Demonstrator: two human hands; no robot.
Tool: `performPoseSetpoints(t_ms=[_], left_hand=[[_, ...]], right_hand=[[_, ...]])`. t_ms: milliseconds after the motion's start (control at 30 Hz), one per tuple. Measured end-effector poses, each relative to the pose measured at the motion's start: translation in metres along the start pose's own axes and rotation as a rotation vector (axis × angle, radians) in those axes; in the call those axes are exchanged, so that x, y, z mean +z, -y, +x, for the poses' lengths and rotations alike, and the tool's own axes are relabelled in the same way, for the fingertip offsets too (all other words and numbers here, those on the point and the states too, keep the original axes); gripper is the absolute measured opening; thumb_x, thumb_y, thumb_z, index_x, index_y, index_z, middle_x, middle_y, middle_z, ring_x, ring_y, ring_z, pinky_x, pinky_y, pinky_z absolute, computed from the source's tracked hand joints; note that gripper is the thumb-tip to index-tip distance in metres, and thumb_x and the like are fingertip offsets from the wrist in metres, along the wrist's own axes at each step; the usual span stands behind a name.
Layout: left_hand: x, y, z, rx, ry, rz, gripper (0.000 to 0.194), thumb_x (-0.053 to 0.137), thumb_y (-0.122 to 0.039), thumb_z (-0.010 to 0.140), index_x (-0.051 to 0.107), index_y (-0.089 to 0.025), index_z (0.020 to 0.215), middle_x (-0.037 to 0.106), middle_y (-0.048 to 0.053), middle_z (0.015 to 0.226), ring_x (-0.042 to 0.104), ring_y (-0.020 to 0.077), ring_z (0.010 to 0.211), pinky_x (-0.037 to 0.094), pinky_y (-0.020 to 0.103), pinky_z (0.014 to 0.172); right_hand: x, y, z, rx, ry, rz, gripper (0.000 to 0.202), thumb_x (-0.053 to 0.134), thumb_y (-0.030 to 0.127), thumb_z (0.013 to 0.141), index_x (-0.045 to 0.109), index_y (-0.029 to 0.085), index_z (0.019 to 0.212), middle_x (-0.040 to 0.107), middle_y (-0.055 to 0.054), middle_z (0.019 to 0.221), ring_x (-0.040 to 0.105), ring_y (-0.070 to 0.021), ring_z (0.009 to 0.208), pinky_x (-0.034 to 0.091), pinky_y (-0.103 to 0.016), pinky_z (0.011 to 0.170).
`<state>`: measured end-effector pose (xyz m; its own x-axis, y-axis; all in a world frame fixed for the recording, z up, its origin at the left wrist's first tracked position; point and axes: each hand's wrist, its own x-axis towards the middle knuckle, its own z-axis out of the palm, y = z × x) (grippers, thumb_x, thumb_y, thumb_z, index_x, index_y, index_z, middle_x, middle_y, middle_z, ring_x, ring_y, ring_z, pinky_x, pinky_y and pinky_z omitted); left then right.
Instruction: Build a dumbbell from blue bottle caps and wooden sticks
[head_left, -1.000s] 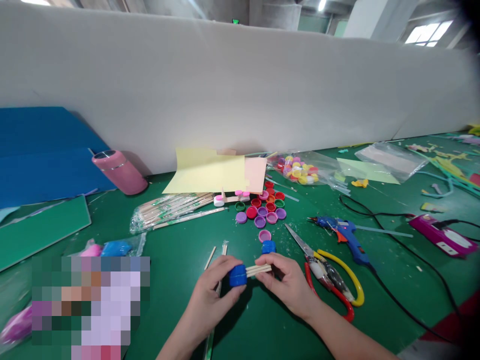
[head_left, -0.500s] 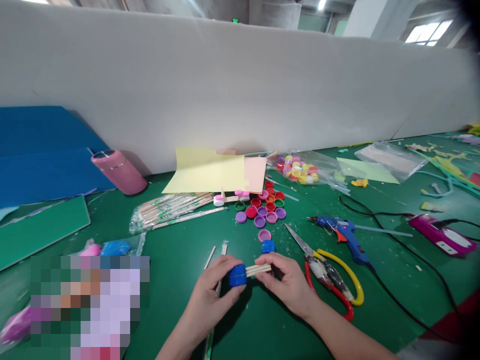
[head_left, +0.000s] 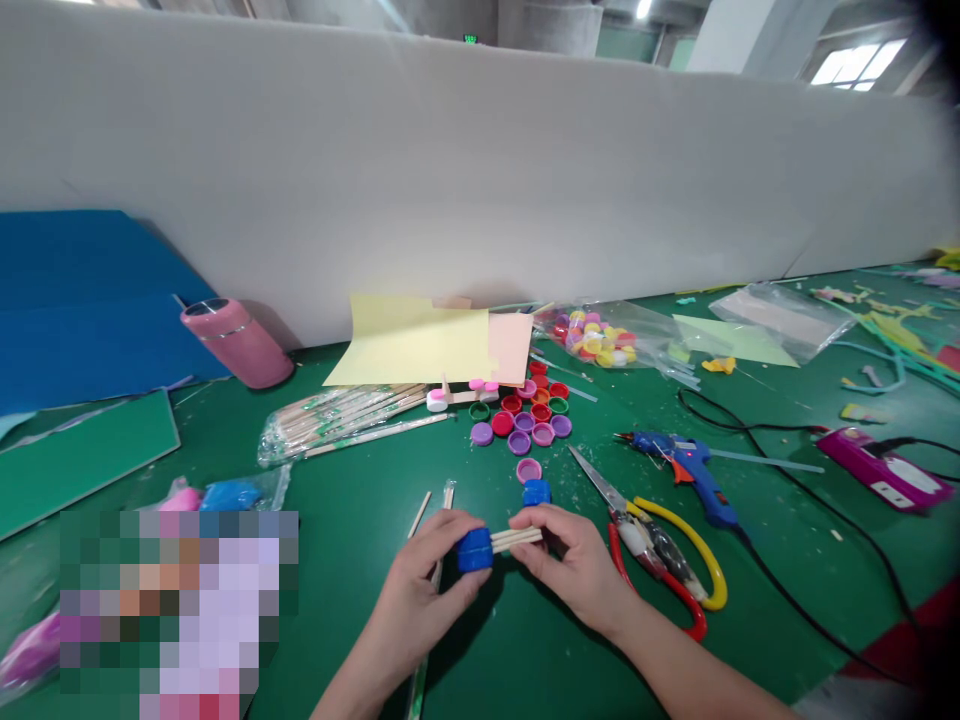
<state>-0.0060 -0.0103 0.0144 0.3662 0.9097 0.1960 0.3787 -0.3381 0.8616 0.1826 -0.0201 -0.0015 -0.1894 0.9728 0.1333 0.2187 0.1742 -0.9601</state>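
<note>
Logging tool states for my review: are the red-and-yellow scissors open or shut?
Shut: the scissors lie beside the right hand, their blades together as one narrowing shape ending in a single tip.

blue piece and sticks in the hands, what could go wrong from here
The sticks could slide askew, held only in the pinch of the right hand. The blue piece might slip from the left hand. The right forearm could knock the scissors beside it.
</note>
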Motion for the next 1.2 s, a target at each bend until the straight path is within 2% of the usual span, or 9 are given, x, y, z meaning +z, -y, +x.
performPoseSetpoints(t_ms=[833, 1200], left_hand=[[0.0003, 0.0008, -0.0003, -0.005, 0.001, 0.008, 0.027, 0.059, -0.011, 0.071, 0.058, -0.022, 0.095, 0.059, 0.003, 0.093, 0.056, 0.0173, 0.090, 0.043, 0.027, 0.080], [-0.0004, -0.0040, 0.0013, -0.030, 0.001, 0.007, 0.024, 0.058, -0.013, 0.070, 0.059, -0.020, 0.093, 0.060, 0.006, 0.091, 0.057, 0.0196, 0.088, 0.044, 0.032, 0.079]], right_hand=[[0.0010, -0.0006, -0.0012, 0.016, 0.000, 0.006, 0.014, 0.058, 0.026, 0.077, 0.061, 0.018, 0.089, 0.056, 0.000, 0.073, 0.048, -0.0118, 0.061, 0.040, -0.020, 0.056], [0.0000, 0.0011, -0.0002, 0.020, 0.002, -0.011, 0.015, 0.057, 0.026, 0.077, 0.061, 0.018, 0.089, 0.057, 0.000, 0.073, 0.049, -0.0120, 0.061, 0.041, -0.020, 0.056]])
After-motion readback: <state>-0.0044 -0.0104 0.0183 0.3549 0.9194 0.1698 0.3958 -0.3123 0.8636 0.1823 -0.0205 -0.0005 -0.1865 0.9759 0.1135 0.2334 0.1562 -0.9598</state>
